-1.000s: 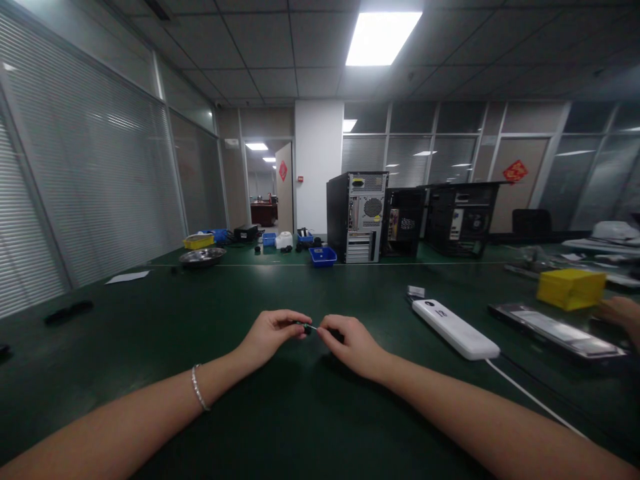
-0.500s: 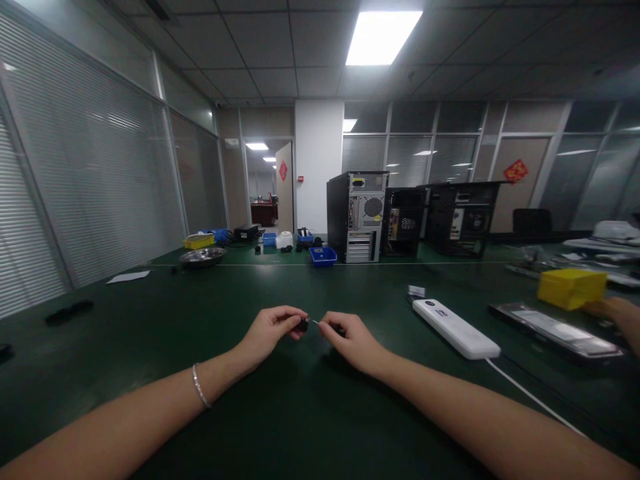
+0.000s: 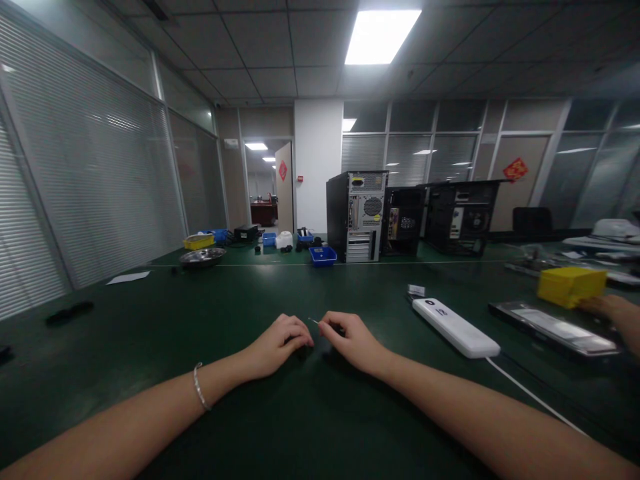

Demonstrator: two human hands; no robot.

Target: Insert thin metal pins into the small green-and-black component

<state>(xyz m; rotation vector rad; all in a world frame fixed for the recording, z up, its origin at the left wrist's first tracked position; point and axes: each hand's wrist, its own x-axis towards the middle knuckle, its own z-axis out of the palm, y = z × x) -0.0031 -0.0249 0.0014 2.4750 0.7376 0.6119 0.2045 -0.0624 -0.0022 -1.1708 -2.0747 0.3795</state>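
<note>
Lower over the table than before, left hand, grip unclear; right fingers around thin rod.

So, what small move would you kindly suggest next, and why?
I'd probably hold the thin pale rod steady in the right hand: its exposed tip is near the left hand, whose curled fingers are low over the glossy green tabletop, with anything they hold hidden.

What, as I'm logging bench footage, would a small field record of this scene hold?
Left hand: on or just above the green table, fingers curled; contents, if any, hidden
Right hand: pinching a thin pale rod
Right of both hands: white oblong device
Far right: another person's hand at a yellow box
Back: computer case; blue tray
</note>
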